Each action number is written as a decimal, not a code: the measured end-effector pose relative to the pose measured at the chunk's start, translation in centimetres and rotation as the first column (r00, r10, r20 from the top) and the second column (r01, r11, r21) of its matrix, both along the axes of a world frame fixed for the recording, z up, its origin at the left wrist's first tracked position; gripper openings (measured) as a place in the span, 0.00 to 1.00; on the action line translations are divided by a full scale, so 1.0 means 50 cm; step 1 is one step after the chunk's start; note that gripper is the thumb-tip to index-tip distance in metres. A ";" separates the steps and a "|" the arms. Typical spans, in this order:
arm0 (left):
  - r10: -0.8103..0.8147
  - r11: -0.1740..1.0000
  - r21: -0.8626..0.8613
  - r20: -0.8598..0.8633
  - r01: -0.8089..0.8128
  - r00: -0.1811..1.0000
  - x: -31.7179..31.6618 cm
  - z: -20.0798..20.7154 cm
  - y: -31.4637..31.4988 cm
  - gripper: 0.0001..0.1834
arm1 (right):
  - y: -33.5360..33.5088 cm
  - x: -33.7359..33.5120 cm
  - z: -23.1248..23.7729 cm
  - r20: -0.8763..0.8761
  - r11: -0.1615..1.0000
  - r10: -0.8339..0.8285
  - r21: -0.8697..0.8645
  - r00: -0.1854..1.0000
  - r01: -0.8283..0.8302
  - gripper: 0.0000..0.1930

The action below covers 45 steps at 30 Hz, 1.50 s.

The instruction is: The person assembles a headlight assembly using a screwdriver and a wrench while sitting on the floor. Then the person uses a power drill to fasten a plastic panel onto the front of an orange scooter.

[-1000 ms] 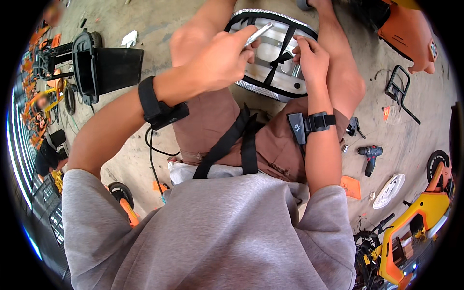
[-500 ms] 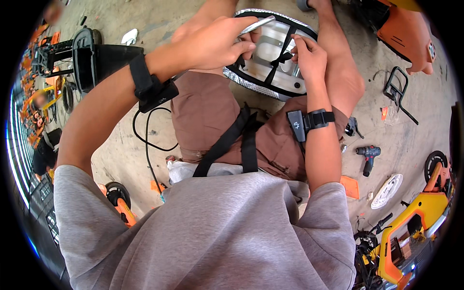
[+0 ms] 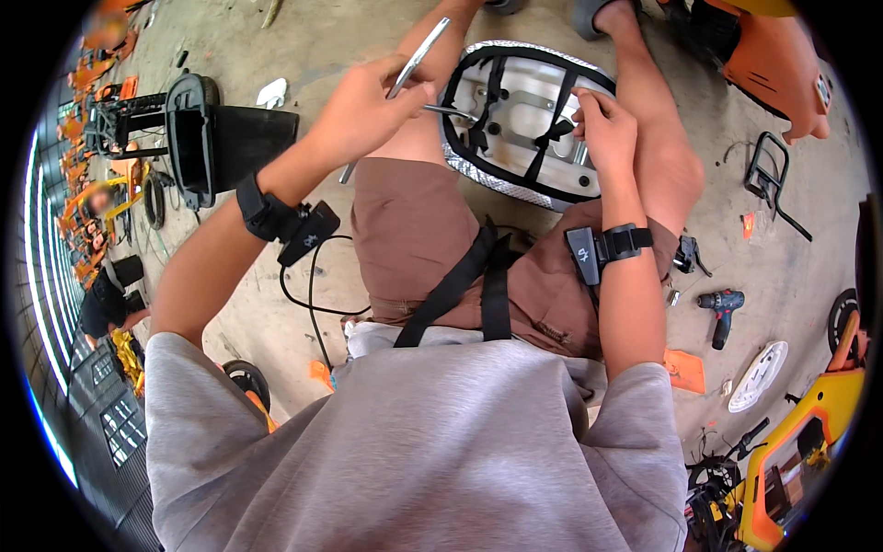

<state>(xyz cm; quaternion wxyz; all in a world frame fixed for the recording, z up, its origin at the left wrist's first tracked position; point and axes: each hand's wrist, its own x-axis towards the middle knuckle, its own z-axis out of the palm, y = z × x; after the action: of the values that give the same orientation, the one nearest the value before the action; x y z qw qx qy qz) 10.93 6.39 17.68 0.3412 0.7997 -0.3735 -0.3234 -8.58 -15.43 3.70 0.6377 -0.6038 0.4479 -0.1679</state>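
An upturned seat (image 3: 520, 195) rests between my legs, its silver cover wrapped round a pale base with black straps (image 3: 543, 147) crossing it. My left hand (image 3: 372, 106) is closed round the long bar of a metal T-handle wrench (image 3: 418, 60). The wrench's thin shaft points right, its end at the seat's left part near a strap; whether it sits on a fastener I cannot tell. Over the seat's right part, my right hand (image 3: 607, 133) has thumb and fingers pinched together beside a metal bracket (image 3: 581, 152). What they hold, if anything, is hidden.
On the floor to the right lie a cordless drill (image 3: 722, 313), a black metal frame (image 3: 777, 189), a white oval plate (image 3: 759, 375) and an orange piece (image 3: 683, 371). A black bin-like box (image 3: 244, 147) stands left. Yellow scooter bodywork (image 3: 796, 460) is at lower right.
My left hand has drawn back left from over the seat, the wrench turning so its shaft points at the seat's left part. My right hand stays pinched at the right part.
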 end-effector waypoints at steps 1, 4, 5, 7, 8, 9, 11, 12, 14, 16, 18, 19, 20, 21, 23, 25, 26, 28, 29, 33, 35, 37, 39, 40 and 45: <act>0.023 1.000 0.007 -0.030 -0.023 0.999 -0.003 -0.003 0.014 0.18 | -0.001 0.000 -0.002 0.007 1.000 0.003 -0.003 1.000 -0.003 0.14; 0.111 0.991 0.069 0.015 -0.112 0.994 -0.026 -0.010 0.033 0.19 | 0.001 0.004 -0.005 0.005 1.000 0.015 -0.010 1.000 -0.015 0.14; 0.119 0.987 0.105 0.058 -0.124 0.991 -0.033 -0.014 0.038 0.20 | 0.002 0.003 -0.002 0.002 1.000 0.020 -0.014 1.000 -0.020 0.14; 0.102 0.993 0.035 0.211 -0.112 0.972 -0.052 -0.020 0.046 0.19 | 0.001 0.002 -0.004 0.020 0.999 0.034 0.002 0.999 -0.034 0.14; 0.134 0.989 0.026 0.283 -0.147 0.950 -0.062 -0.023 0.047 0.17 | -0.001 0.000 -0.007 0.021 0.999 0.033 -0.005 0.999 -0.033 0.14; 0.161 0.984 0.015 0.353 -0.177 0.922 -0.072 -0.015 0.043 0.17 | -0.001 -0.003 -0.007 0.022 1.000 0.029 -0.012 0.999 -0.028 0.14; 0.132 0.960 0.193 0.321 -0.201 0.938 -0.072 0.001 0.038 0.14 | 0.000 -0.001 0.004 0.005 1.000 0.016 -0.002 1.000 -0.016 0.14; 0.121 0.970 0.163 0.330 -0.183 0.936 -0.072 -0.005 0.042 0.14 | 0.001 0.001 0.011 0.003 1.000 0.017 -0.003 1.000 -0.017 0.14; 0.103 0.982 0.114 0.351 -0.152 0.930 -0.072 -0.013 0.044 0.13 | 0.002 -0.001 0.011 0.010 1.000 0.022 -0.013 1.000 -0.022 0.14; 0.091 0.989 0.077 0.379 -0.129 0.921 -0.069 -0.023 0.045 0.12 | -0.002 0.005 0.010 0.019 0.999 0.029 -0.013 0.999 -0.029 0.14; -0.010 0.998 0.056 0.372 -0.011 0.928 -0.058 -0.021 0.043 0.12 | 0.003 0.009 0.019 0.026 0.999 0.037 -0.008 0.999 -0.037 0.13; -0.061 0.998 0.045 0.370 0.047 0.927 -0.053 -0.020 0.040 0.13 | 0.005 0.008 0.022 0.027 0.999 0.043 -0.012 0.999 -0.042 0.13; -0.115 0.993 0.043 0.425 0.107 0.898 -0.045 -0.024 0.037 0.13 | 0.008 0.011 0.024 0.030 0.999 0.051 -0.015 0.998 -0.051 0.13; -0.130 0.991 0.043 0.434 0.124 0.892 -0.037 -0.030 0.029 0.12 | 0.012 0.014 0.030 0.034 0.998 0.060 -0.017 0.998 -0.059 0.14; -0.158 0.987 0.044 0.453 0.155 0.877 -0.027 -0.037 0.009 0.12 | 0.015 0.015 0.043 0.012 0.997 0.070 -0.016 0.997 -0.070 0.13; -0.207 0.978 0.070 0.442 0.197 0.873 -0.034 -0.023 -0.024 0.13 | 0.017 0.013 0.041 0.014 0.998 0.069 -0.006 0.997 -0.069 0.13; -0.229 0.973 0.085 0.441 0.214 0.868 -0.036 -0.017 -0.032 0.14 | 0.016 0.014 0.041 0.011 0.997 0.071 -0.003 0.997 -0.071 0.13; -0.243 0.969 0.089 0.464 0.229 0.852 -0.036 -0.026 -0.030 0.14 | 0.014 0.014 0.040 0.004 0.997 0.074 0.003 0.997 -0.075 0.14; -0.256 0.966 0.089 0.476 0.244 0.842 -0.034 -0.028 -0.032 0.15 | 0.013 0.013 0.040 0.012 0.997 0.074 0.001 0.997 -0.074 0.14; -0.253 0.966 0.088 0.495 0.242 0.831 -0.030 -0.024 -0.020 0.15 | 0.013 0.016 0.041 0.034 0.997 0.079 0.007 0.996 -0.080 0.14; -0.271 0.957 0.063 0.538 0.283 0.798 -0.028 -0.029 -0.015 0.14 | 0.017 0.019 0.042 0.036 0.995 0.097 0.001 0.995 -0.097 0.14; -0.297 0.944 0.035 0.522 0.328 0.800 -0.025 -0.039 -0.008 0.14 | 0.020 0.022 0.044 0.035 0.992 0.127 -0.022 0.991 -0.126 0.14; -0.311 0.931 0.007 0.539 0.365 0.783 -0.023 -0.043 -0.006 0.14 | 0.024 0.026 0.049 0.035 0.993 0.116 -0.013 0.993 -0.116 0.13; -0.312 0.925 -0.003 0.566 0.381 0.763 -0.019 -0.043 -0.006 0.14 | 0.026 0.028 0.051 0.034 0.994 0.111 -0.008 0.993 -0.110 0.13; -0.654 0.700 0.112 0.499 0.705 0.569 0.016 -0.027 -0.020 0.15 | 0.026 0.027 0.053 -0.002 0.990 0.135 -0.032 0.991 -0.135 0.13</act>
<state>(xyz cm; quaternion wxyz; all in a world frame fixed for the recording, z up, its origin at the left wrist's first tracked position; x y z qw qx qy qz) 11.73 5.39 16.34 0.1199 0.6312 -0.7423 -0.1904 -7.24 -14.12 6.37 0.6377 -0.6429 0.4033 -0.1316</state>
